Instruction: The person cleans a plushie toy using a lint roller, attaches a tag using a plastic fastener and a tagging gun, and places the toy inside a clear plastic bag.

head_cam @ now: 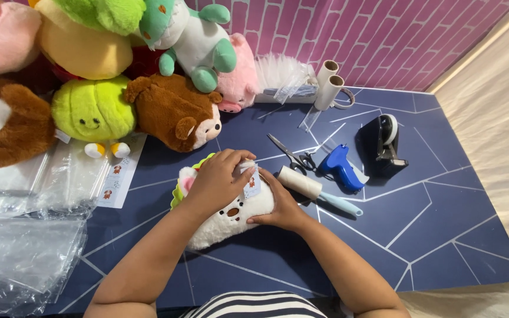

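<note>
Seen from above, a white plush (231, 215) lies on a dark blue counter (431, 229), just in front of the person. The left hand (219, 179) presses down on the plush, fingers pinching its small paper tag (252, 184). The right hand (281, 206) cups the plush's side, fingers curled against it. A lint roller (310, 187), scissors (293, 154) and blue glue gun (340, 166) lie just right. More plush toys (119, 70) crowd the far-left corner.

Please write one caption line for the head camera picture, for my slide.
Both hands, left hand and right hand, press a white plush toy on a blue table beside a lint roller.
</note>
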